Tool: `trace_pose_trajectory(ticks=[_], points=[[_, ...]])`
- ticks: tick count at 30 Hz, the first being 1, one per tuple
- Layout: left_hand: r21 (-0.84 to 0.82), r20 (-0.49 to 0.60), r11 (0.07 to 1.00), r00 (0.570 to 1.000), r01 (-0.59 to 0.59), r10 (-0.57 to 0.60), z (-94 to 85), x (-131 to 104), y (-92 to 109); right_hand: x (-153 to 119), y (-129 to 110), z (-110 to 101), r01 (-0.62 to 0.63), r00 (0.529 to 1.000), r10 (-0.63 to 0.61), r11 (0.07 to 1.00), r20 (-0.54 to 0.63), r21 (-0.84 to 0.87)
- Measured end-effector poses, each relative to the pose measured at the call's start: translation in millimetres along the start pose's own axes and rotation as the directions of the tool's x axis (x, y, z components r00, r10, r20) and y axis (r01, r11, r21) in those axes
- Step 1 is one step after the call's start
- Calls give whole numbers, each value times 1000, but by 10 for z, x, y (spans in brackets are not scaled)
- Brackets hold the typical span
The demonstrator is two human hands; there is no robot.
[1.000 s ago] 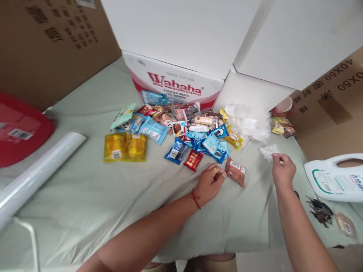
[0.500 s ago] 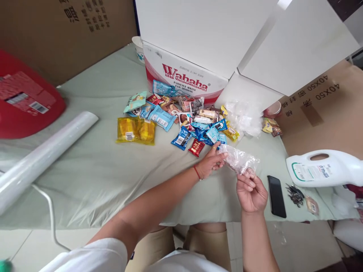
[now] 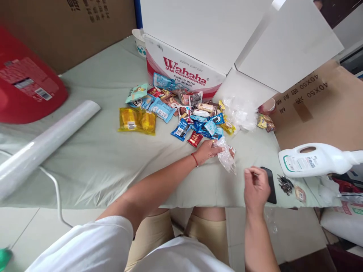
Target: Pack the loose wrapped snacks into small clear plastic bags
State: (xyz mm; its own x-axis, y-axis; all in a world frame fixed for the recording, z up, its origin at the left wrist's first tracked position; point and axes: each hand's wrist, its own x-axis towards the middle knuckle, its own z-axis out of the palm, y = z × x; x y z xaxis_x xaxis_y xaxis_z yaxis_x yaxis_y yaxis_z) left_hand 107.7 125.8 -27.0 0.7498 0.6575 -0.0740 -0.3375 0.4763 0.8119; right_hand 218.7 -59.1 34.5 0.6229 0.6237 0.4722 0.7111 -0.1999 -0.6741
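My left hand (image 3: 208,150) is closed on a crumpled clear plastic bag (image 3: 226,155), which hangs to the right of its fingers. A small brown-and-white packet (image 3: 231,151) shows just behind the bag; whether it is inside I cannot tell. Apart from the bag, my right hand (image 3: 256,187) is held curled over the front of the table, partly in front of a black phone (image 3: 271,185). Nothing shows between its fingers. Beyond my left hand lies a pile of wrapped snacks, with a red packet (image 3: 195,139) and blue packets (image 3: 181,129) nearest.
Clear plastic bags (image 3: 241,115) lie heaped right of the snacks, before a white Wahaha carton (image 3: 184,71). A white jug (image 3: 314,160), keys (image 3: 285,185) and a small packet (image 3: 300,193) are at right. At left are a plastic film roll (image 3: 56,139) and a red container (image 3: 31,83).
My right hand has let go of the plastic bag and moved right and slightly down, towards the phone. The bag now hangs from my left hand alone, and the brown-and-white packet behind it shows.
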Motion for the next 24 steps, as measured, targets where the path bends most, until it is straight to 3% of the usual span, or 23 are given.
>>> trace_pose_trajectory(ticks=[3,5,9,12,15,19,21,24], points=[[19,73,1000,997,11,-12,20,-35,-6,64,-38,231,196,941,-154,974,301,-114],[5,116,999,993,37,-38,20,-50,0,95,8,385,167,913,-110,979,394,-114],[8,253,995,962,100,-99,7,-54,-33,79,99,518,-139,935,128,990,332,8],[63,275,995,957,80,-95,1,-41,-95,42,94,495,-331,893,253,929,371,163],[142,299,986,946,87,-126,-8,-29,-130,2,101,448,-432,875,318,852,365,294],[62,215,996,974,61,-74,-41,-16,-98,-71,201,355,-524,851,453,706,265,477],[-40,144,998,989,49,-43,-60,-17,-63,-124,261,290,-555,820,522,622,236,553],[-161,121,980,988,115,-96,-70,-39,-24,-220,308,181,-624,748,606,504,271,597]])
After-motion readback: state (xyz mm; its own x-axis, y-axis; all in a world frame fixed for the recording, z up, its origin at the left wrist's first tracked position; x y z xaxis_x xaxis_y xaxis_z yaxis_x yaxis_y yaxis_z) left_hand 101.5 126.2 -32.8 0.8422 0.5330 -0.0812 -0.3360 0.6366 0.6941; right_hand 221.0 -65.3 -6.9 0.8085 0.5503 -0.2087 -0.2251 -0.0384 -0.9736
